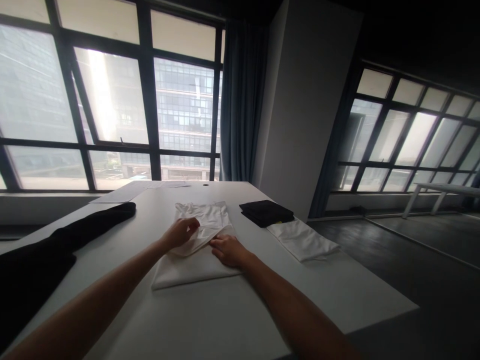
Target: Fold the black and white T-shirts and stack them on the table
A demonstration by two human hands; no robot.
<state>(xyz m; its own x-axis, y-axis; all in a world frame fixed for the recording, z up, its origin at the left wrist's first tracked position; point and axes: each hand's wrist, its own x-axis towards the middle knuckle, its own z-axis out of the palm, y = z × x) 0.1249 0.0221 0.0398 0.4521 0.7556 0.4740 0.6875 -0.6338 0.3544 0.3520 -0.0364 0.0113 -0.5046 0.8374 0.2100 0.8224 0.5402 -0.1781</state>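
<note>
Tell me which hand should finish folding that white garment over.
Left, probably. The left hand grips a raised fold of the white garment, while the right hand lies flat on the cloth, seemingly pinning it to the table.

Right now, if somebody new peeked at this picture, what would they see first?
Probably the two hands in the middle of the white table: the left hand pinches up a fold of the white garment, while the right hand presses flat on it. Next, the big bright windows behind, and the long black garment draped at the left edge.
</note>
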